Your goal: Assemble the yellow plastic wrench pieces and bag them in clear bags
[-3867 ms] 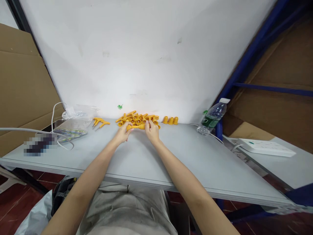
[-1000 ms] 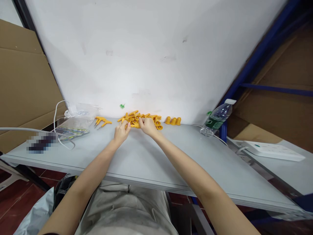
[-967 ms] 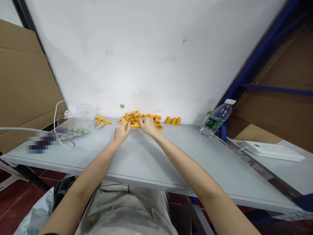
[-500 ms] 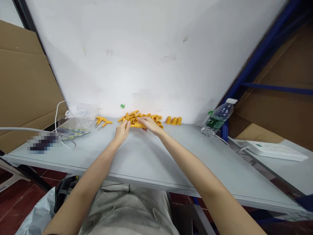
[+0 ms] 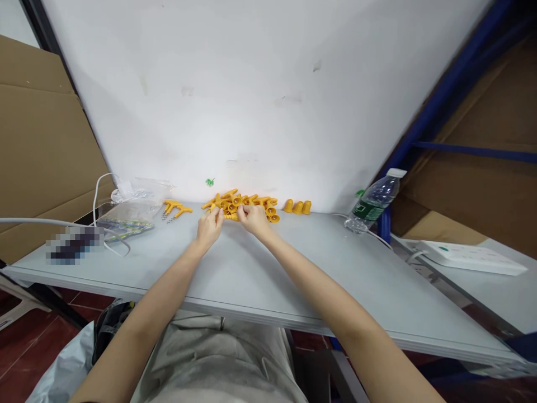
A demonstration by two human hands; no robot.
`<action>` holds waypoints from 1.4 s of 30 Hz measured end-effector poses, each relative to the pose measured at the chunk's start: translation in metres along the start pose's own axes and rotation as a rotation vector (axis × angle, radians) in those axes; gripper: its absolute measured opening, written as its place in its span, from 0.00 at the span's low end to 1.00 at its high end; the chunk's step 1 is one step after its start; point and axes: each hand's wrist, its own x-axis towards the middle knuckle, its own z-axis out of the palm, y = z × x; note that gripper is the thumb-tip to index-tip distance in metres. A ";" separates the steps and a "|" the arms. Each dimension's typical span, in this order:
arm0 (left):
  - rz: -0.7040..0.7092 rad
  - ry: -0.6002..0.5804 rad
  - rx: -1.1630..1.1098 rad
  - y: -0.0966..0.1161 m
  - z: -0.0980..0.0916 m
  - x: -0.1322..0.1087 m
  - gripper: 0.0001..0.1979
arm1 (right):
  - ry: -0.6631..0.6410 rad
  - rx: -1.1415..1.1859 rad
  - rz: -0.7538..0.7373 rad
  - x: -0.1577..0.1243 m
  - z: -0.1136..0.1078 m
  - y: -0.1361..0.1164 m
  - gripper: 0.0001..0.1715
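A yellow plastic part (image 5: 231,217) spans the gap between my two hands, in front of a heap of similar pieces. Its left end is pinched by my left hand (image 5: 209,227), fingers closed. My right hand (image 5: 254,220) is closed around the other end, which its fingers mostly cover. Behind them, the pile of yellow cups and handle-like pieces (image 5: 234,201) lies against the white wall panel. To the left lie several yellow T-shaped handles (image 5: 181,211) with metal screw-like tips. Three yellow cups (image 5: 298,207) stand upside down in a row on the right.
Clear plastic bags (image 5: 138,197) and a white cable (image 5: 96,196) lie on the grey table (image 5: 268,280) at left. A tilted water bottle (image 5: 373,201) leans at the right, near a white power strip (image 5: 472,257). A cardboard sheet (image 5: 42,151) borders the left side.
My right hand has turned and drawn its fingers in, closing around the right end of the yellow part. My left hand has stayed nearly still.
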 end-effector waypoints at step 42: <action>-0.144 0.123 -0.275 -0.034 0.012 0.002 0.24 | 0.161 0.773 0.259 0.046 0.003 0.038 0.20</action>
